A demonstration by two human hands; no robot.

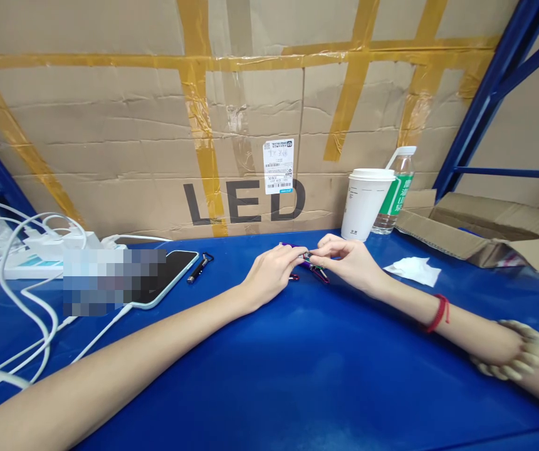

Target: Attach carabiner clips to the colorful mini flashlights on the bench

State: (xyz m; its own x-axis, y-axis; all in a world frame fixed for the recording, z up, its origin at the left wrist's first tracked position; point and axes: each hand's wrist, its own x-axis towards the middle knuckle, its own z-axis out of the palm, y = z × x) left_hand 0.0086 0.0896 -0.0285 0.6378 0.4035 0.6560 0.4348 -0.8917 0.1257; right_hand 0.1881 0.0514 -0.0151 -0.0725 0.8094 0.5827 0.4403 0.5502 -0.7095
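My left hand (274,270) and my right hand (348,262) meet near the back of the blue table. The fingers of both are pinched together around something small and partly shiny, mostly hidden by the fingertips. Directly beneath and behind the fingertips lie small purple tube-like pieces (311,265) with clip-like ends, some red. Their exact number and shape are covered by my hands. Left of my left hand rests a slim black tube with a metal clip (198,269), like a keychain penlight; no hand touches it.
A phone (168,275) on a cable and a white power strip (25,263) with looping cords occupy the left. Behind my right hand stand a white cup (366,203) and a bottle (394,200). A crumpled tissue (413,270) and an opened carton (467,235) are right. A large taped box (147,138) walls the back.
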